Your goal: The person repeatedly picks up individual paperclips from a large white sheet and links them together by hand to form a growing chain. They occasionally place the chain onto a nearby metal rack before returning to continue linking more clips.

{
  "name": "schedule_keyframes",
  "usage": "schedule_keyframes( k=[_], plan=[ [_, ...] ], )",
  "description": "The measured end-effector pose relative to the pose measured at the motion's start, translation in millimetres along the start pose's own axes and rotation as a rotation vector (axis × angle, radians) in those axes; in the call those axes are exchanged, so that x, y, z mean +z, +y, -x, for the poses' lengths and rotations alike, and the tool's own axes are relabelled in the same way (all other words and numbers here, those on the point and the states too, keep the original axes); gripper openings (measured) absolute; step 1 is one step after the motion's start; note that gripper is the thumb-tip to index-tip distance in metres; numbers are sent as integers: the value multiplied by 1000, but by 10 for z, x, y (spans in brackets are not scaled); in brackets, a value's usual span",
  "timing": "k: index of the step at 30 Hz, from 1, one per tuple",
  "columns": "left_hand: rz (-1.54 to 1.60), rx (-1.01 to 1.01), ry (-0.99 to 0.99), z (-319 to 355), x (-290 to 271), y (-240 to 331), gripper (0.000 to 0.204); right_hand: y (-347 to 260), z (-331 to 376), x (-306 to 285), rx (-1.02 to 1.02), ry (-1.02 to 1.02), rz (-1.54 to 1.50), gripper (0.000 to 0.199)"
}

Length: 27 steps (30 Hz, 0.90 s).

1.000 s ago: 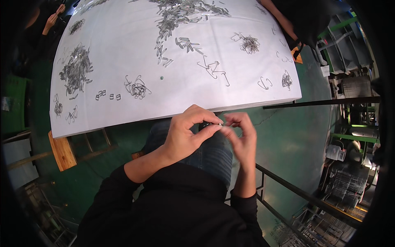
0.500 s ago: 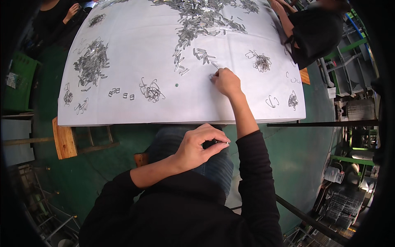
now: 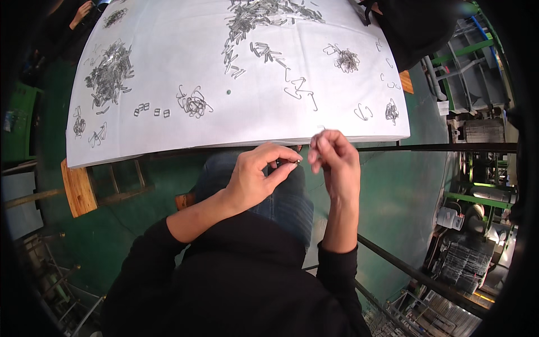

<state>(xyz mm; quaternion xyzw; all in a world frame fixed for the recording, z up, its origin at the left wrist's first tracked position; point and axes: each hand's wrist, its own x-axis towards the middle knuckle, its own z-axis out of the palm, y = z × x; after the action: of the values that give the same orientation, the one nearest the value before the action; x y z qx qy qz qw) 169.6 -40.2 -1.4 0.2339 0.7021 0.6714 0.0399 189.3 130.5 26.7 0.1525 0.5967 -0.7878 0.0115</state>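
My left hand [image 3: 255, 175] is held over my lap, just off the table's near edge. Its thumb and forefinger pinch a small metal piece [image 3: 298, 162], mostly hidden by the fingers. To its right, my right hand [image 3: 338, 160] is raised at the table edge, its fingers drawn together and blurred. A thin bent wire [image 3: 321, 128] shows faintly at its fingertips. Beyond that hand, several loose wire hooks [image 3: 299, 89] lie on the white tabletop [image 3: 252, 118].
Small metal links form a large pile [image 3: 252, 19] at the back and another pile [image 3: 109, 73] at left. Tangled wire hooks lie in heaps [image 3: 195, 104] nearby and at right [image 3: 346, 60]. A small green bead [image 3: 228, 91] lies mid-table. Other people sit at the far corners.
My right hand has come back from the tabletop toward my left hand, uncovering the loose wire hooks. The left hand keeps its pinch. The view has shifted slightly.
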Motion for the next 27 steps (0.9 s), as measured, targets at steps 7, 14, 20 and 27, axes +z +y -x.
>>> schedule_keyframes(
  k=[7, 14, 20, 27],
  plan=[
    [17, 3, 27, -7, 10, 28, 31, 177, 404, 266, -255, 135, 64, 3],
    [-20, 83, 41, -3, 83, 9, 37, 328, 365, 350, -453, 266, 84, 5],
    [-485, 172, 190, -544, -429, -597, 21, 349, 386, 318, -509, 313, 148, 6],
    [-1073, 279, 183, -1099, -867, -1377, 14, 381, 393, 275, -515, 322, 136, 7]
  ],
)
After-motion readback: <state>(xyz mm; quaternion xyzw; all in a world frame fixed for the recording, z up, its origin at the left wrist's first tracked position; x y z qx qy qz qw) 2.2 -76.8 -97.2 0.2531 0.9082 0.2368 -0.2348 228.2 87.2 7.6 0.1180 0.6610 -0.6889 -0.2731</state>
